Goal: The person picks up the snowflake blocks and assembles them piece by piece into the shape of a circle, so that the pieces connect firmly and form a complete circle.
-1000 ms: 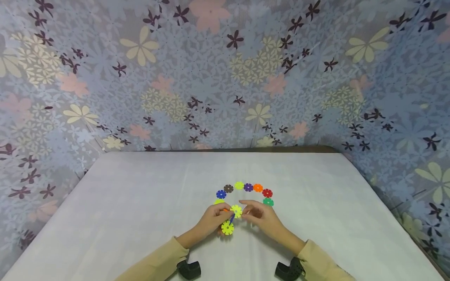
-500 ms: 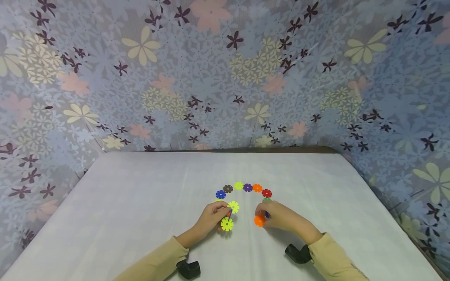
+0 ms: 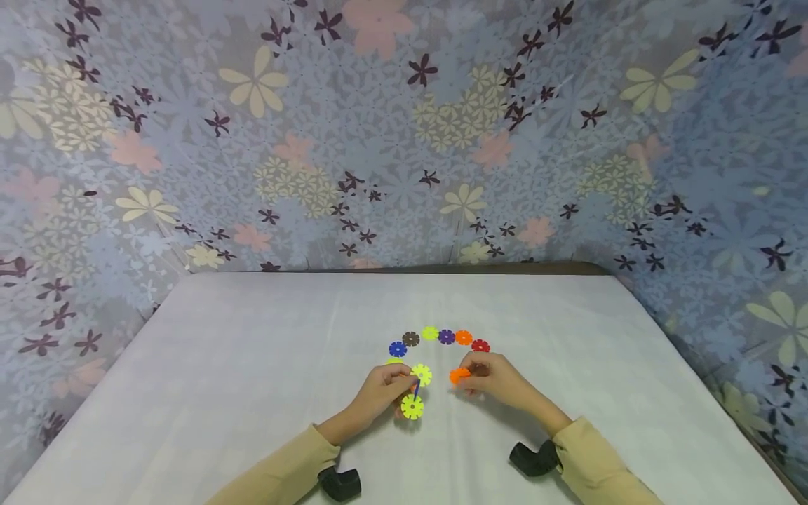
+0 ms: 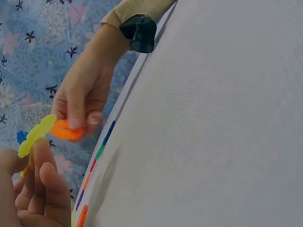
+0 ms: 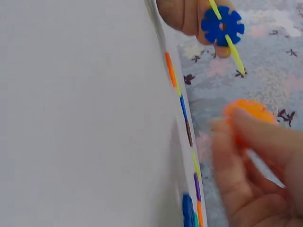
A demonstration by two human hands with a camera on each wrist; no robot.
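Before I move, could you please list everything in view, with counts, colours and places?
Table: one, white, centre.
Floral backdrop: one, blue-grey, beyond the table.
Arc discs: ten; orange, yellow, blue twice each, brown, purple, red, green once each; on the table.
Joined discs: three, two yellow and one blue, in the left hand.
Loose disc: one, orange, in the right hand.
Wrist devices: two, black, one behind each hand.
Sleeves: two, tan, bottom edge.
Hands: two, bare, above the table.

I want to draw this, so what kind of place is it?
Perhaps an indoor play or craft corner, though I can't be sure. There's a white-topped table, a flowery backdrop behind it, and colorful notched discs laid in a curve.
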